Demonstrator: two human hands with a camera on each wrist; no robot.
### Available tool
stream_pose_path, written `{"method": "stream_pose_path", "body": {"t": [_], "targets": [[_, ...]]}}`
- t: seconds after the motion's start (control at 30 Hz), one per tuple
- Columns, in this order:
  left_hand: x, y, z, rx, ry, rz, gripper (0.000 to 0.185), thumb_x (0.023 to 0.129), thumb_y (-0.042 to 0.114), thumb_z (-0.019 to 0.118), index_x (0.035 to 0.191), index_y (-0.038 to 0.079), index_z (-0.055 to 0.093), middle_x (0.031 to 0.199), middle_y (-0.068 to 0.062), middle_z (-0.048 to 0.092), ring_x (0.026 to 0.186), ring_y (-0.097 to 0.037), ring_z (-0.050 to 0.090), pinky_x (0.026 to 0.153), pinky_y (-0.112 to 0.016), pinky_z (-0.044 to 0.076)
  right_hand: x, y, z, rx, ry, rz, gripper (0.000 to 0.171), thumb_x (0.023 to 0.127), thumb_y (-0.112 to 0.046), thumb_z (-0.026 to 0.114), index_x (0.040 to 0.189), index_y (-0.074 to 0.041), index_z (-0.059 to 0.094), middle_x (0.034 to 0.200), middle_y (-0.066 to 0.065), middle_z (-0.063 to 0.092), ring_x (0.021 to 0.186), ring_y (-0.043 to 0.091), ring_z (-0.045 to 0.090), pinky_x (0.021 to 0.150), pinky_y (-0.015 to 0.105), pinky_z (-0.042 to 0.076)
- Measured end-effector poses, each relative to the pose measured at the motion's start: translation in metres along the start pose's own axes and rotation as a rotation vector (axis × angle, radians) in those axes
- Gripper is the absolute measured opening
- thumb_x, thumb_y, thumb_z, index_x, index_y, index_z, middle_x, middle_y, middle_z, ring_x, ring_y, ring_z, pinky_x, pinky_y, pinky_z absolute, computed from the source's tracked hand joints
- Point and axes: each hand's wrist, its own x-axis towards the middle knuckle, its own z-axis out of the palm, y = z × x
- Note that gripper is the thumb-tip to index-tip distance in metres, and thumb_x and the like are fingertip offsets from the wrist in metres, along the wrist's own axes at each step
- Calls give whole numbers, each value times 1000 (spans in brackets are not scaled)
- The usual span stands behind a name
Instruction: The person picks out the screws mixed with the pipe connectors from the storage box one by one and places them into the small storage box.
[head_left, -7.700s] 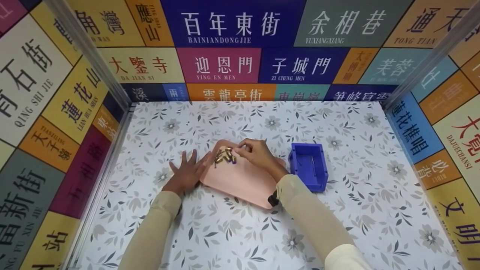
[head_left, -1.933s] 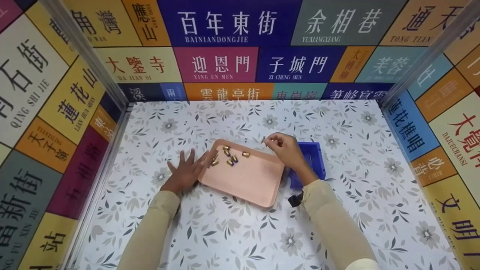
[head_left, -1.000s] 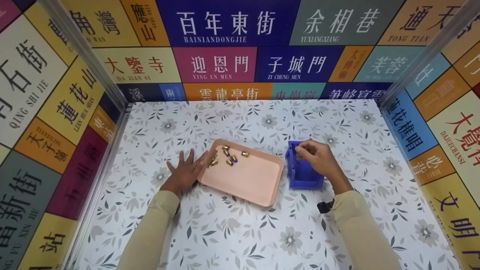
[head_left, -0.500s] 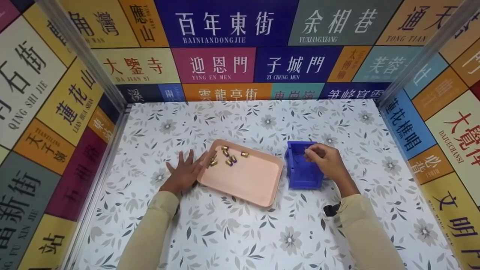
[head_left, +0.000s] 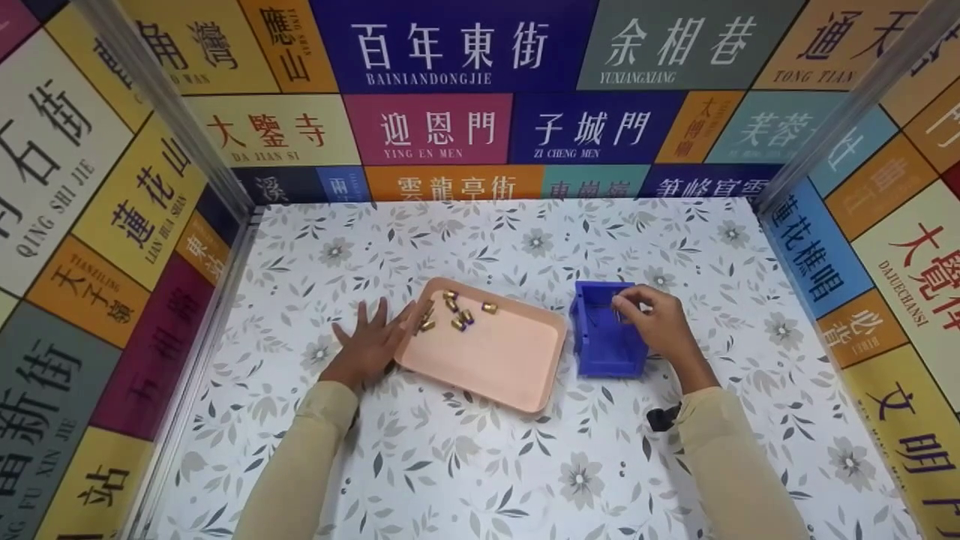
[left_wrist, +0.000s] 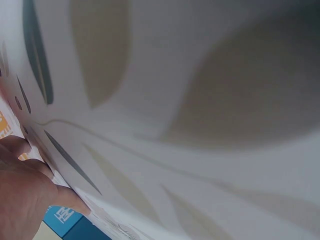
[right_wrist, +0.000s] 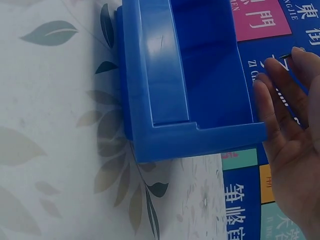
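My right hand (head_left: 660,319) is over the right side of the blue bin (head_left: 611,367), pinching a small dark, thin piece like a screw (right_wrist: 285,56) between thumb and index finger. Some thin dark pieces (head_left: 592,315) lie inside the bin, too small to make out. My left hand (head_left: 367,345) lies with fingers spread on the table, its fingertips touching the left edge of the pink tray (head_left: 487,367). Several short gold-and-dark cylinders, resembling small batteries (head_left: 460,322), lie in the tray's upper left. One more cylinder (head_left: 489,307) sits apart, nearer the back rim.
Tray and bin stand side by side on a white table (head_left: 450,465) with a grey leaf pattern, a narrow gap between them. Panels with coloured lettering (head_left: 450,127) enclose the back and both sides.
From over the tray's cylinders, my right hand has moved right to the bin, then slightly farther right and down. The cylinders now lie more spread out. My left hand stays at the tray's edge.
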Motion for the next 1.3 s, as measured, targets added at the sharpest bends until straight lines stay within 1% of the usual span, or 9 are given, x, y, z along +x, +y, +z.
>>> {"method": "stream_pose_path", "body": {"t": [0.17, 0.27, 0.47, 0.7, 0.83, 0.97, 1.1, 1.23, 1.3], "targets": [[2, -1, 1, 3, -3, -16, 63, 99, 76, 8, 159, 55, 7, 173, -4, -5, 155, -42, -21, 104, -81, -24, 2, 1, 1, 29, 0, -1, 22, 97, -29, 72, 99, -8, 74, 93, 8, 73, 84, 25, 73, 69, 32, 63], [2, -1, 0, 1, 0, -19, 62, 99, 76, 7, 158, 56, 7, 173, -4, -5, 155, -41, -22, 105, -80, -24, 3, 1, 1, 35, -1, -6, 20, 97, -26, 72, 101, -7, 74, 95, 10, 73, 85, 16, 70, 69, 35, 63], [1, 1, -1, 7, -6, -22, 62, 100, 75, 8, 159, 55, 6, 173, -5, -5, 155, -42, -22, 105, -81, -22, 4, 0, 4, 43, 13, -12, 20, 96, -27, 74, 101, -8, 74, 92, 7, 73, 80, 13, 69, 64, 26, 61], [1, 0, -2, 21, -19, -21, 64, 100, 75, 7, 160, 53, 5, 173, -6, -6, 155, -43, -21, 105, -82, -22, 5, -7, 14, 13, 7, -70, 14, 95, -23, 76, 98, -9, 76, 85, 5, 74, 68, 12, 67, 59, 20, 54], [1, -1, -2, 12, -16, 3, 61, 102, 71, 10, 160, 52, 6, 173, -8, -6, 155, -45, -20, 104, -83, -21, 5, -16, 28, 37, -29, -81, 11, 94, -20, 76, 98, -9, 76, 83, 9, 75, 68, 22, 69, 58, 19, 52], [1, -1, -1, 6, -8, 23, 60, 104, 69, 12, 161, 51, 8, 173, -10, -4, 155, -46, -19, 103, -85, -20, 8, -29, 47, 68, -60, -75, 12, 96, -14, 73, 101, -3, 75, 83, 15, 74, 71, 36, 68, 59, 18, 53], [1, -1, 0, 11, -5, 15, 60, 103, 71, 11, 160, 53, 9, 173, -9, -3, 156, -45, -18, 104, -84, -18, 13, -41, 69, 80, -83, -78, 12, 96, -8, 72, 102, 2, 73, 86, 20, 74, 71, 36, 69, 60, 18, 53], [0, 0, 0, 12, 5, 13, 60, 103, 71, 11, 160, 53, 9, 173, -8, -2, 156, -45, -17, 105, -84, -17, 22, -52, 91, 116, -104, -104, 12, 94, -11, 74, 100, 0, 74, 84, 16, 75, 68, 27, 68, 58, 22, 54], [0, 0, 0, 18, 4, 11, 60, 102, 71, 10, 160, 53, 9, 173, -8, -2, 156, -45, -17, 105, -84, -17, 27, -57, 101, 146, -111, -118, 12, 94, -13, 76, 99, -2, 75, 84, 15, 75, 67, 26, 69, 58, 24, 56]]}}
